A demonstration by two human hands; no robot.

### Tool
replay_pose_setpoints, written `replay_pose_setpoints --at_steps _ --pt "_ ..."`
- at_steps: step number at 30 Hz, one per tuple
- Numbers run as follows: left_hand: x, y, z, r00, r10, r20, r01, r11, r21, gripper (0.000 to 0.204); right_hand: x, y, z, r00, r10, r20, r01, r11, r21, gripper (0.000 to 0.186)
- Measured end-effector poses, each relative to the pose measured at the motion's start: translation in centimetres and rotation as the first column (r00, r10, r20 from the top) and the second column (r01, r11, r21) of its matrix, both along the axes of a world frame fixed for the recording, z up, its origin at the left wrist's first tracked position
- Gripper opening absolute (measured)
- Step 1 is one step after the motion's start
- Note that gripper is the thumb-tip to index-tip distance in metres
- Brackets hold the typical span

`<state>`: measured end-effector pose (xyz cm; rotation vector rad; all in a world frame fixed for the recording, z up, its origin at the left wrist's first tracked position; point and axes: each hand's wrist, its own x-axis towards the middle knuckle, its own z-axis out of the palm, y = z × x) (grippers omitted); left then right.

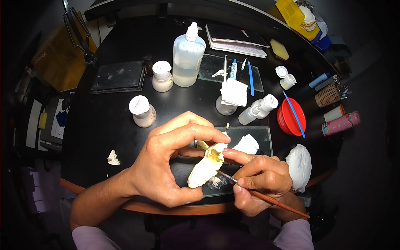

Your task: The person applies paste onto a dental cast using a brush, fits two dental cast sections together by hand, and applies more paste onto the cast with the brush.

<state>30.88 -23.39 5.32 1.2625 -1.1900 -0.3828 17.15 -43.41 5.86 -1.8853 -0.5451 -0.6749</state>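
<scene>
My left hand (166,162) pinches a cream-white plaster dental cast (206,166) between thumb and fingertips, just above a glass slab (260,139) on the black table (100,125). My right hand (260,179) holds a thin brown-handled brush (271,199) like a pen. Its metal ferrule and tip point left at the lower side of the cast. My right forefinger rests against the cast's top. A small smear of whitish powder (215,181) lies on the slab under the brush tip.
Behind stand a tall clear liquid bottle (188,56), two white-capped jars (142,111) (162,76), a small squeeze bottle (258,109), a second glass slab with tools (256,81), a red bowl (291,117), white tissue (300,166) and a plaster fragment (113,158).
</scene>
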Motion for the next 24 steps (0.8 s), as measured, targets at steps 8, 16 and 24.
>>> replay_pose_setpoints --at_steps 8,16,24 --pt "-0.04 0.07 -0.14 1.000 0.009 -0.016 -0.009 1.000 0.012 0.067 0.13 0.09 -0.04 1.000 -0.019 0.003 0.019 1.000 -0.023 0.016" --pt "-0.04 0.09 -0.17 1.000 0.010 -0.008 -0.009 1.000 0.020 0.068 -0.48 -0.33 0.18 0.998 -0.015 -0.059 0.007 0.990 -0.140 0.017" --pt "-0.03 0.04 -0.30 1.000 0.001 -0.020 -0.001 1.000 0.008 0.067 -0.42 -0.44 0.00 0.998 0.023 -0.053 -0.027 0.997 -0.074 0.016"
